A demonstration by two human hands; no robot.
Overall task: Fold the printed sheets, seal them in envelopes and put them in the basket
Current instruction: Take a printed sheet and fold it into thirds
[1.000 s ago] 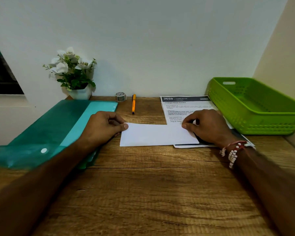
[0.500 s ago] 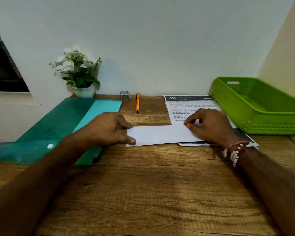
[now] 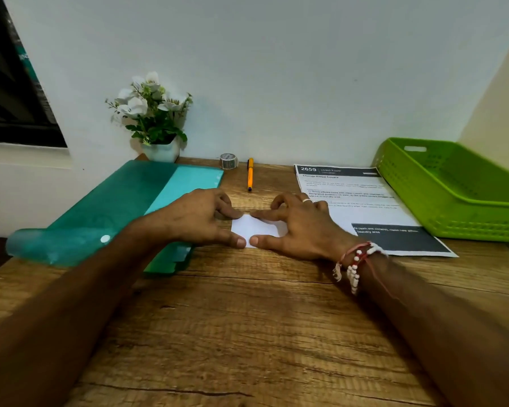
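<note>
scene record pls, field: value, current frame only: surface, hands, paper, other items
surface: wooden desk against a white wall
left hand: fingertips pressing the folded paper's left edge
right hand: fingertips pressing its right part
folded paper: white, flat on desk, mostly covered by the hands
printed sheet: unfolded, flat, right of hands
basket: green, far right; inside only partly visible
folder: teal, left side, flap open
pen: orange, near wall
tape roll: left of pen
flower pot: back left
envelope: none identifiable
</note>
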